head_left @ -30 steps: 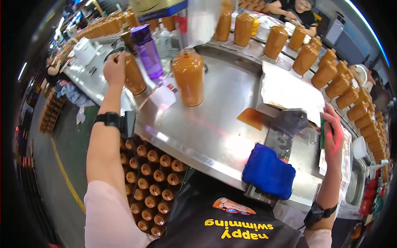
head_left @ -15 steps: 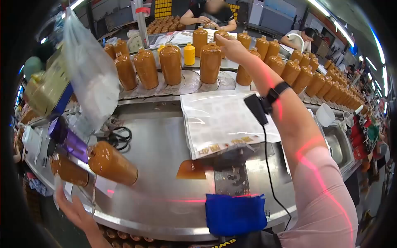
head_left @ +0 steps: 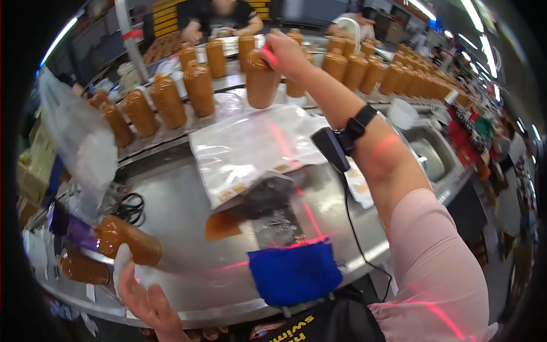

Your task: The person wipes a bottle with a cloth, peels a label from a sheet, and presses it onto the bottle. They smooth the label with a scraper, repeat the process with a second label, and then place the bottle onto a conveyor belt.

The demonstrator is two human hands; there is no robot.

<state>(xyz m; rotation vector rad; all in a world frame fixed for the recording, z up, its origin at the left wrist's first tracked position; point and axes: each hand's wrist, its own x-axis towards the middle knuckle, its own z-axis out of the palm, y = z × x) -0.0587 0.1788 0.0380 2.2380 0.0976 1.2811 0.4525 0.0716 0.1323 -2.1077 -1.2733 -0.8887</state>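
Observation:
My right hand [head_left: 283,52] is closed round the neck of a brown glossy bottle [head_left: 262,85], which hangs upright over the far edge of the metal table, just beyond a white printed sheet [head_left: 250,148]. My left hand [head_left: 145,299] is raised at the lower left with fingers apart and nothing in it; a white covering shows on one finger. Close above it, a brown bottle [head_left: 128,239] lies on its side, and another lying bottle [head_left: 84,268] is to the left.
Rows of brown bottles [head_left: 168,101] stand along the conveyor. A blue cloth [head_left: 295,272] lies at the near edge, with a brown flat piece [head_left: 222,226] beyond it. A sink [head_left: 428,153] is at the right. Two people sit across the line.
The view has turned right. My right hand has taken hold of a bottle and brought it nearer. My left hand has come up beside the lying bottles.

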